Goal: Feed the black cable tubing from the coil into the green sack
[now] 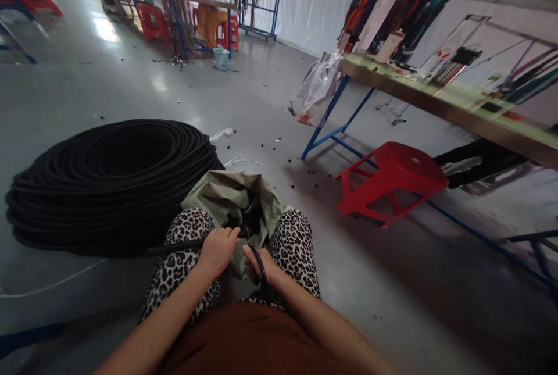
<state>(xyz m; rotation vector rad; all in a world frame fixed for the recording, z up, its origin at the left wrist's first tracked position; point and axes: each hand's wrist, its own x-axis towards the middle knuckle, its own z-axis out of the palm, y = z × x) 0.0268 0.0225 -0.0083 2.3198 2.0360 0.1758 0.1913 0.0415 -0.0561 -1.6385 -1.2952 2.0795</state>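
My left hand (221, 248) is closed around a thick black cord (183, 245) that lies across my left knee from a big black coil (117, 183) on the floor. In my right hand (258, 264) is a pair of scissors (262, 270) with dark handles, its blades close to the cord's end. Both hands are over an olive-green sack (209, 192) that stands open between my knees. Dark pieces (257, 221) lie inside it, too shadowed to make out singly.
To the right are a red stool (405, 160) and a workbench (436, 93) with blue legs, a plastic bag (318, 87) hanging at its corner. Small black bits (262, 145) dot the grey floor. Farther back stand a light-blue bucket (221, 59) and more red stools (153, 22).
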